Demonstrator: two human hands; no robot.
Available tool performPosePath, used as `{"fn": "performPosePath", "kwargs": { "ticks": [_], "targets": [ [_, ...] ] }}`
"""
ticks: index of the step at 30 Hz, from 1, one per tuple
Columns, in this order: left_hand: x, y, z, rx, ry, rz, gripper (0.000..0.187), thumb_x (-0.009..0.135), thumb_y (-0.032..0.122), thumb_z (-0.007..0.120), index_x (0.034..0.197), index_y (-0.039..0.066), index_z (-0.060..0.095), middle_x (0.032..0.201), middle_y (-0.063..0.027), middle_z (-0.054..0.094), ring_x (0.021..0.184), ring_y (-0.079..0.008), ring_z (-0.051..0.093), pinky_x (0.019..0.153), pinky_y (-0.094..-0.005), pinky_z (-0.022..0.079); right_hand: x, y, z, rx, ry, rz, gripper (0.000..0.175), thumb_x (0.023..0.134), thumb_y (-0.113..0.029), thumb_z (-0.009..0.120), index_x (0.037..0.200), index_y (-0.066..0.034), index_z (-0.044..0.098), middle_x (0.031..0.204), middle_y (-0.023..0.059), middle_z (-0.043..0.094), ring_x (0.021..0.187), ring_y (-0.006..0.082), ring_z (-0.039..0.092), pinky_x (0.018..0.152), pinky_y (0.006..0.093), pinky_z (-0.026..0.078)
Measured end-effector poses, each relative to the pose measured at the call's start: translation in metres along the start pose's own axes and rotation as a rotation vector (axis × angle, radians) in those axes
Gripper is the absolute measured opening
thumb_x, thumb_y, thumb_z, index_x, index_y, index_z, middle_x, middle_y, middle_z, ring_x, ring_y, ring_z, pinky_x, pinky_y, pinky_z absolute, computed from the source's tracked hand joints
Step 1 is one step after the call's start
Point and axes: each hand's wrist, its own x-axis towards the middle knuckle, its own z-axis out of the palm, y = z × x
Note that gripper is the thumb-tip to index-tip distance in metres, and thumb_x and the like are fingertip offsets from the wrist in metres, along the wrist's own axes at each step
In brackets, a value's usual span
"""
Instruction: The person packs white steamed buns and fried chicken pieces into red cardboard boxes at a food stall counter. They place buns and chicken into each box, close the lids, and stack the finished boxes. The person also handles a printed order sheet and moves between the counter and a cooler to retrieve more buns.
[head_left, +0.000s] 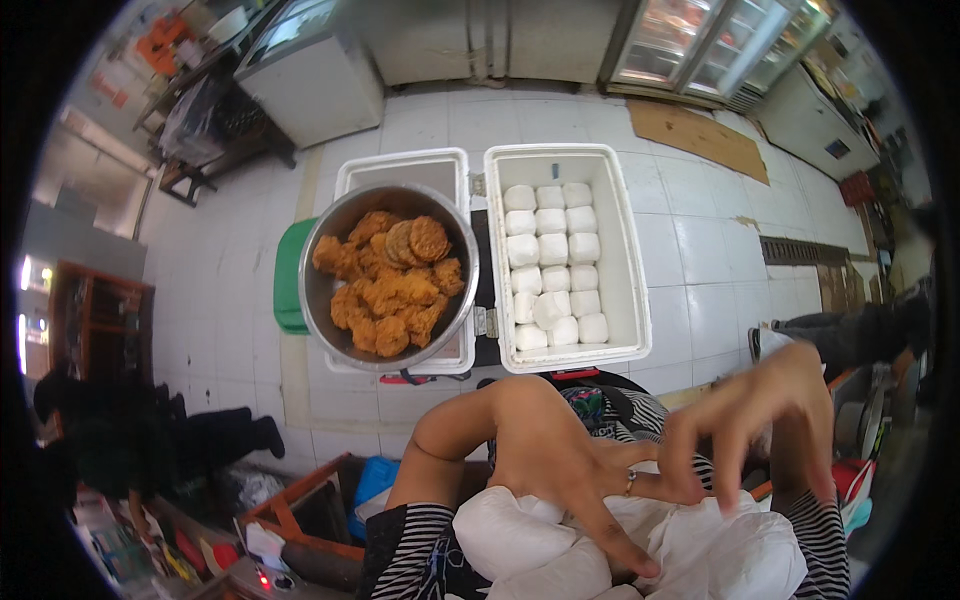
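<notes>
White paper-wrapped bundles (517, 532) lie in my lap at the bottom of the head view. My left hand (562, 450) reaches across them from the left, fingers spread, a ring on one finger, its fingertips touching the white wrapping. Above the right part of the pile, my right hand (750, 427) is slightly blurred, fingers apart and bent down, near the wrapping. Ahead stands a white cooler box (636, 300) with rows of wrapped white bundles (553, 247) inside. Left of it, a steel bowl (471, 300) of fried chicken (390, 292) and round patties (427, 238) rests on the cooler's open lid (401, 159).
A green plastic container (291, 277) is beside the bowl. Cardboard (697, 135) lies on the tiled floor near glass-door refrigerators (675, 45). One person in dark clothes (165, 442) is at the left; another person's legs (855, 330) show at the right. A wooden frame (292, 510) stands lower left.
</notes>
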Motion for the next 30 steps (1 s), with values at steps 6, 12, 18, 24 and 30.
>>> {"fn": "performPosePath", "kwargs": {
  "ticks": [6, 12, 18, 24, 30],
  "targets": [
    [0.001, -0.011, 0.000, -0.025, -0.051, 0.015, 0.091, 0.061, 0.057, 0.065, 0.137, 0.015, 0.037, 0.140, -0.0372, 0.000, 0.115, -0.0644, 0.014, 0.094, -0.0653, 0.019, -0.061, 0.114, -0.158, -0.098, 0.989, 0.268, 0.050, 0.081, -0.050, 0.059, 0.110, -0.0094, 0.050, 0.109, 0.0058, 0.052, 0.103, 0.0190, 0.052, 0.083, 0.0379, 0.044],
    [-0.031, -0.031, 0.028, -0.016, 0.129, 0.017, 0.095, 0.058, 0.063, 0.064, 0.136, 0.016, 0.039, 0.140, -0.0372, -0.001, 0.112, -0.0639, 0.018, 0.094, -0.0651, 0.019, -0.102, 0.334, -0.301, -0.432, 1.203, 1.215, 0.051, 0.071, -0.038, 0.069, 0.109, -0.0073, 0.054, 0.098, 0.0087, 0.060, 0.091, 0.0232, 0.058, 0.076, 0.0358, 0.046],
    [-0.081, -0.063, 0.058, -0.007, 0.242, -0.021, 0.101, 0.054, 0.072, 0.060, 0.135, 0.016, 0.041, 0.141, -0.0365, -0.004, 0.112, -0.0647, 0.019, 0.093, -0.0657, 0.018, -0.121, 0.489, -0.326, -0.809, 0.979, 1.340, 0.088, 0.057, -0.043, 0.077, 0.119, 0.0093, 0.044, 0.114, 0.0270, 0.055, 0.106, 0.0348, 0.056, 0.087, 0.0358, 0.047],
    [-0.130, -0.091, 0.078, -0.103, 0.346, 0.001, 0.101, 0.055, 0.069, 0.061, 0.138, 0.018, 0.036, 0.141, -0.0355, -0.005, 0.113, -0.0657, 0.018, 0.093, -0.0662, 0.018, -0.084, 0.518, -0.298, -0.789, 1.256, 1.198, 0.102, 0.053, -0.049, 0.080, 0.123, 0.0106, 0.037, 0.115, 0.0282, 0.053, 0.104, 0.0352, 0.056, 0.087, 0.0378, 0.047],
    [-0.148, -0.098, 0.076, -0.113, 0.342, 0.026, 0.095, 0.060, 0.064, 0.060, 0.139, 0.017, 0.035, 0.142, -0.0344, -0.002, 0.115, -0.0639, 0.017, 0.095, -0.0659, 0.016, -0.097, 0.471, -0.300, -0.338, 0.987, 1.156, 0.085, 0.048, -0.028, 0.081, 0.120, 0.0035, 0.048, 0.112, 0.0176, 0.054, 0.102, 0.0300, 0.054, 0.084, 0.0347, 0.047]
  ]
}}
